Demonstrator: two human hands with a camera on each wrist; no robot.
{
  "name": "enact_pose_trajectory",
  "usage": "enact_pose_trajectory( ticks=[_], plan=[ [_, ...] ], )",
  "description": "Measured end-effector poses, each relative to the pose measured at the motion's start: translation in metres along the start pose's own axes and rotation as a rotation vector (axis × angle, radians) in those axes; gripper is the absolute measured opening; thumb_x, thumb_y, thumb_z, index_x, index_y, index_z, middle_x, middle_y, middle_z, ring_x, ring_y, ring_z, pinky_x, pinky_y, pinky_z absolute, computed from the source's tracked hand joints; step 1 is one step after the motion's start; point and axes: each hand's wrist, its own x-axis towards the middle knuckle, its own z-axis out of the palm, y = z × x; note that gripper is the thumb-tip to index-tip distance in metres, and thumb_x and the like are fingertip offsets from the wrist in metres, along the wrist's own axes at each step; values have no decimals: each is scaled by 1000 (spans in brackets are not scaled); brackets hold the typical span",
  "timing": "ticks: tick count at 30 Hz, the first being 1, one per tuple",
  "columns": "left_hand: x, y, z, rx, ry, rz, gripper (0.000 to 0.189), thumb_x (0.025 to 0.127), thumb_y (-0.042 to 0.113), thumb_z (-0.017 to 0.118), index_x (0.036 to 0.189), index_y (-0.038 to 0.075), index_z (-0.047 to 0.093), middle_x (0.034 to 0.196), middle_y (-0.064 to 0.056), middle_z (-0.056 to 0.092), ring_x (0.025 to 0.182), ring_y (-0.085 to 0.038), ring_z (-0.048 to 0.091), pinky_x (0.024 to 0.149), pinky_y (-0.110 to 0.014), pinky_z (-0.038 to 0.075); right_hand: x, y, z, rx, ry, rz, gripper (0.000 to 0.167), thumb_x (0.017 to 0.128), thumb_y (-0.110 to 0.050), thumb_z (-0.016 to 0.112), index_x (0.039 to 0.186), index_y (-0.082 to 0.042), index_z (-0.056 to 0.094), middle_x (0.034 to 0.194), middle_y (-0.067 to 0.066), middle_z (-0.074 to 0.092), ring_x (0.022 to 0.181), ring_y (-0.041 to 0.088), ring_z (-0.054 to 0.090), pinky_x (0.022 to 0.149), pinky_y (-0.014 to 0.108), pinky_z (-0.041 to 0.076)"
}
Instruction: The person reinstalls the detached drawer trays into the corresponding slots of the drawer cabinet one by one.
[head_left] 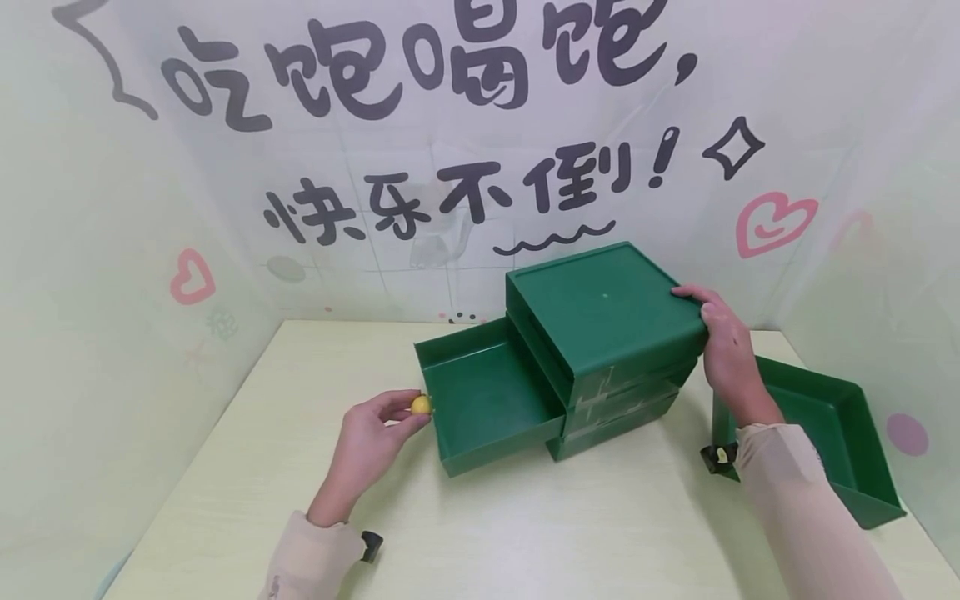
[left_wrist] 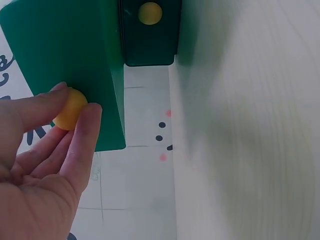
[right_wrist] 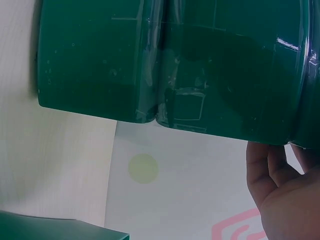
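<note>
A green drawer cabinet [head_left: 607, 308] made of stacked units stands angled on the table. One drawer [head_left: 487, 392] is pulled well out to the left, its bare inside showing. My left hand [head_left: 375, 433] pinches the yellow round knob [left_wrist: 72, 107] on that drawer's front between thumb and fingers. Below it, in the left wrist view, a second yellow knob [left_wrist: 150, 13] sits on a closed drawer front. My right hand [head_left: 727, 350] holds the cabinet at its rear right edge, fingers bent round it. In the right wrist view those fingertips pass behind the cabinet's edge, partly hidden.
A loose green drawer [head_left: 840, 425] lies to the right of the cabinet, partly behind my right sleeve [head_left: 802, 492]. The pale wooden table [head_left: 480, 533] meets a white printed wall [head_left: 360, 283] at the back. Side walls [head_left: 97, 333] flank it.
</note>
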Motion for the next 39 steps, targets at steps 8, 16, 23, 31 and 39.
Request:
enact_pose_trajectory(
  ticks=[8,16,23,31,39],
  plan=[
    [0,0,9,-20,16,-7,36,87,21,82,121,11,73,113,-7,77,100,-21,73,70,-20,56,-1,2,2,-7,8,-8,58,111,-40,9,150,-20,47,164,7,33,150,34,30,123,65,22],
    [-2,0,21,-96,26,-14,35,84,17,84,117,12,75,108,-6,78,97,-19,73,70,-19,56,-4,6,2,-17,16,-17,58,111,-40,9,149,-20,48,163,6,35,150,32,31,123,63,22],
    [-1,5,24,-100,45,18,34,86,15,82,119,10,75,108,-7,78,97,-20,72,67,-19,52,-3,5,3,-5,16,-20,57,111,-41,10,149,-19,48,163,6,35,151,31,30,124,62,21],
    [2,9,26,-122,36,22,34,85,18,83,118,12,76,106,-6,78,97,-19,71,65,-20,52,-1,2,2,3,16,-2,58,111,-41,9,151,-21,46,165,7,32,151,36,28,123,67,20],
    [6,11,29,-132,27,11,34,84,20,84,116,14,76,106,-4,79,96,-18,72,65,-20,53,0,2,2,5,19,-11,58,111,-40,9,150,-21,46,165,7,32,151,37,29,123,67,20]
  ],
)
